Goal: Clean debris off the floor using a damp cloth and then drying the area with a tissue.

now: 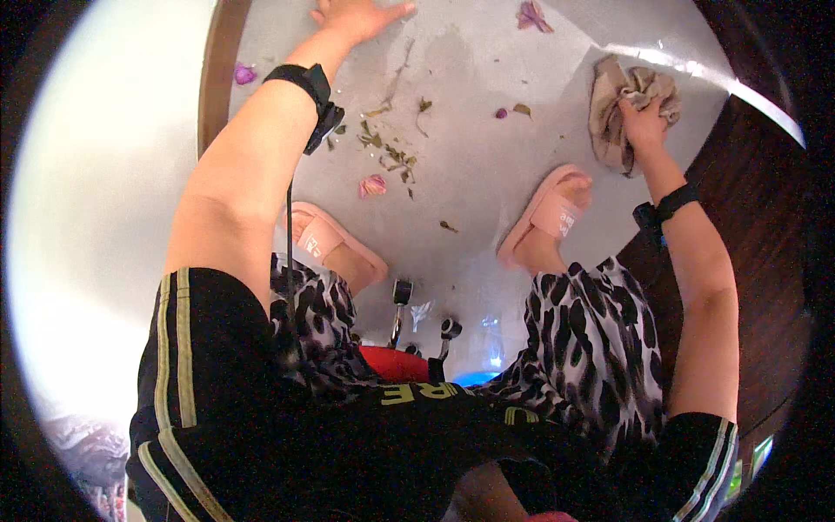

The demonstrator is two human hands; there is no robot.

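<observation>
My left hand (355,16) reaches to the top edge of the view, thumb spread wide and part of the hand cut off. I see nothing in it; it is over the grey floor (456,156) or touching it, I cannot tell which. On the right, my right hand (646,127) grips a crumpled beige-brown cloth (607,111) against the floor. Between the hands lie dried leaves (398,160), a thin dry stem (399,75), a pink dried flower (373,186), a purple-pink flower (533,16) and a small purple bud (501,113). Another purple petal (244,74) lies at left.
My feet in pink slides (339,241) (548,209) stand apart on the floor. Beneath me is a red seat (394,364) with caster wheels (402,292). A dark brown wooden panel (743,196) borders the right, and a brown edge (222,65) runs along the left.
</observation>
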